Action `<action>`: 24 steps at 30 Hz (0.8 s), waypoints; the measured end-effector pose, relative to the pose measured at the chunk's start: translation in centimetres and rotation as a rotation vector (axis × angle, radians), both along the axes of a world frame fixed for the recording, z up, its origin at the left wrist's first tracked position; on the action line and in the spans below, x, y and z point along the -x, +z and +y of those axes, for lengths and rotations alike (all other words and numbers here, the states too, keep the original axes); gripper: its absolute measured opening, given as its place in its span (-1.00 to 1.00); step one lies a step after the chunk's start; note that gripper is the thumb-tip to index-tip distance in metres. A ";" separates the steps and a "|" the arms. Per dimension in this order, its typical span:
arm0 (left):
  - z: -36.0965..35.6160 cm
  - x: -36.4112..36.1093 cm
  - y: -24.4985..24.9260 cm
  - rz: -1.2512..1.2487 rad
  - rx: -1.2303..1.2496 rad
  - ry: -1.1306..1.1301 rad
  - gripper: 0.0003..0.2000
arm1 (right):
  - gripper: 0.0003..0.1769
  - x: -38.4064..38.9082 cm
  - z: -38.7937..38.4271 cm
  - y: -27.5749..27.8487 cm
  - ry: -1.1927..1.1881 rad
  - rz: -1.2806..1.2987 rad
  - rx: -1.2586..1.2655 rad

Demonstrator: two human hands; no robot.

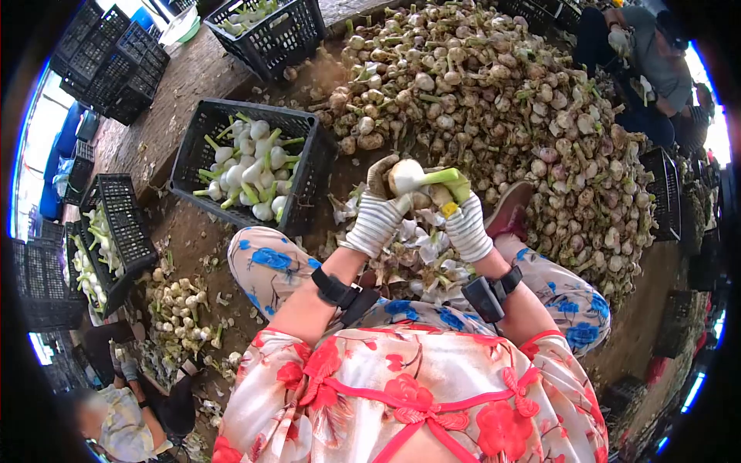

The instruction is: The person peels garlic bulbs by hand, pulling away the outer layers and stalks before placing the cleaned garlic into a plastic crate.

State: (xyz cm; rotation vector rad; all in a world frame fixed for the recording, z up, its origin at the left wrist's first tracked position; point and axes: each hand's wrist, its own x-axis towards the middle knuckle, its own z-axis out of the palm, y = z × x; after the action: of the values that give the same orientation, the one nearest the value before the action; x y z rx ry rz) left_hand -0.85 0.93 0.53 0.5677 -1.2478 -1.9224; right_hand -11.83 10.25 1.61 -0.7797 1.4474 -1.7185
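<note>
A white garlic bulb (404, 177) with a green stem is held in front of me, its root end toward the left. My left hand (380, 210), in a striped work glove with dirty fingertips, is closed around the bulb's near side. At the stem's far end my right hand (465, 224), gloved the same way, is closed on the green leafy stem (457, 185). A small yellow patch shows at the right fingers; what it belongs to is unclear. Below both hands lie loose papery garlic skins (434, 245) between my legs.
A large heap of untrimmed garlic (494, 92) rises ahead and to the right. On the left stands a black crate (315, 166) holding cleaned bulbs. Another crate (270, 38) is behind it. One co-worker (127, 417) sits lower left, another person (656, 69) upper right.
</note>
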 end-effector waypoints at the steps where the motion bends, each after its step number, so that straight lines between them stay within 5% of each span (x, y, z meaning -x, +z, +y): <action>1: -0.3 -0.2 0.8 0.002 0.001 -0.002 -0.38 | -0.81 0.1 0.1 1.3 0.029 0.089 -0.042; 3: -2.0 -1.2 2.1 -0.150 -0.010 -0.209 -0.43 | -0.80 1.4 0.5 0.8 0.037 0.368 -0.044; 4: -3.4 -1.7 2.4 -0.212 -0.036 -0.347 -0.43 | -0.79 1.3 0.8 2.3 0.086 0.037 -0.088; 6: -5.4 -2.7 1.5 0.076 -0.410 -0.694 -0.37 | -0.75 1.9 1.3 1.6 0.200 -0.564 -0.035; 7: -6.0 -3.0 0.8 0.061 -0.443 -0.796 -0.31 | -0.75 1.3 1.0 1.4 0.178 -0.539 0.026; 8: -5.8 -3.3 0.1 0.075 -0.434 -0.775 -0.31 | -0.75 1.7 1.1 0.5 0.155 -0.390 -0.067; 11: -4.8 -2.9 1.2 -0.060 -0.269 -0.514 -0.39 | -0.76 0.8 0.8 1.1 0.117 -0.552 -0.029; 14: -4.2 -1.9 -0.5 -0.243 -0.128 -0.307 -0.56 | -0.76 0.2 0.2 0.3 0.102 -0.414 -0.215; 17: -4.0 -1.2 -2.4 -0.290 -0.109 -0.166 -0.67 | -0.78 -1.2 -0.4 0.1 0.149 0.142 -0.222; 20: -3.5 -1.6 -0.7 -0.090 -0.262 -0.103 -0.72 | -0.79 1.2 -0.9 -1.2 0.057 -0.031 -0.209; 22: -3.9 -2.2 0.5 -0.078 -0.323 -0.167 -0.69 | -0.72 3.5 -1.3 -3.0 -0.071 0.230 -0.347; 24: -3.7 -2.4 2.9 0.170 -0.545 -0.235 -0.74 | -0.58 6.7 -0.4 -9.6 0.050 0.779 -0.579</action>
State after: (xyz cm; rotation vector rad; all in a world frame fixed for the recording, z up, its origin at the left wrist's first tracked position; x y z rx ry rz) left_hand 1.54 -2.74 3.41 0.5273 -0.6991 -2.4716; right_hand -18.53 9.82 -7.98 -1.1900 2.2644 -0.8666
